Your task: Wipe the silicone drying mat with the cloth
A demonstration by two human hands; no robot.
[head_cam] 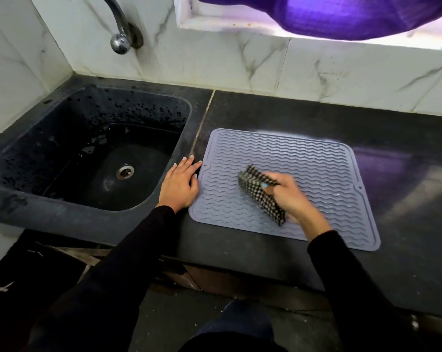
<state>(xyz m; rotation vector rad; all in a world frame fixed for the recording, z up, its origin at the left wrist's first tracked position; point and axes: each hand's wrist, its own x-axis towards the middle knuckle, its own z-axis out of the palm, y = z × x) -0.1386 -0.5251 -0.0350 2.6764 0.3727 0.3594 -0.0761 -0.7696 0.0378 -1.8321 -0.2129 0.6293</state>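
Right hand (287, 196) is gripping one checked cloth (262, 194) on one grey mat (316, 158); left hand (180, 184) is lying flat, fingers straight, at the mat's left edge.

Readable text: none anywhere in the head view.
Grey ribbed silicone drying mat (286, 158): wavy raised ridges only, no brand or lettering.
Black-and-white checked cloth (262, 193): woven check pattern only, no label visible.
Dark stone countertop (392, 123): no markings.
White marble-look wall tiles (215, 59): grey veining only, no signs.
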